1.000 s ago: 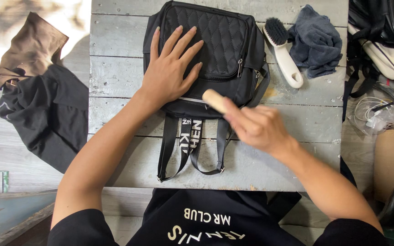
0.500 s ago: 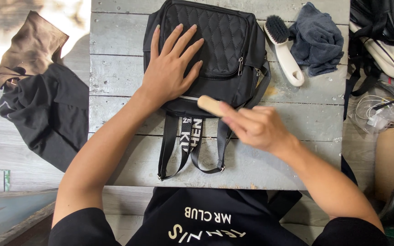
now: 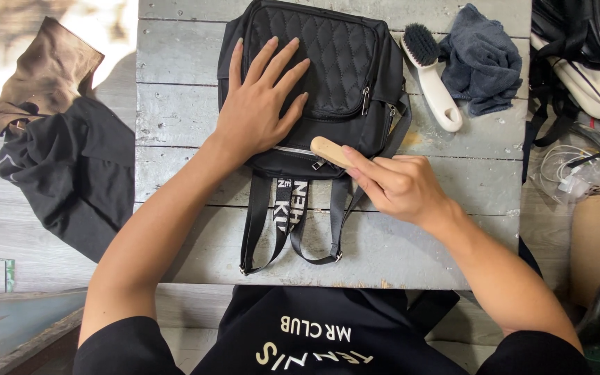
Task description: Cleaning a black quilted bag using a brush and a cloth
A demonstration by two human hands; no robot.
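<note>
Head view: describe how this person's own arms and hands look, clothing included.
Both arms are bare from the short black sleeves down. The left hand and right hand wear no gloves, rings, watch or bracelet. The nails look short and plain. The sleeves belong to a black shirt with pale lettering.

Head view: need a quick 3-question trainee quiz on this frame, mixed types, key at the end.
1. True or false: the left hand lies flat on the black backpack.
2. What does the right hand hold? A) grey cloth B) small wooden brush C) white cable
3. Fill in: the white-handled brush lies on the table between the backpack and the ____.

Key: 1 true. 2 B, the wooden brush at the backpack's lower edge. 3 grey cloth.
</note>
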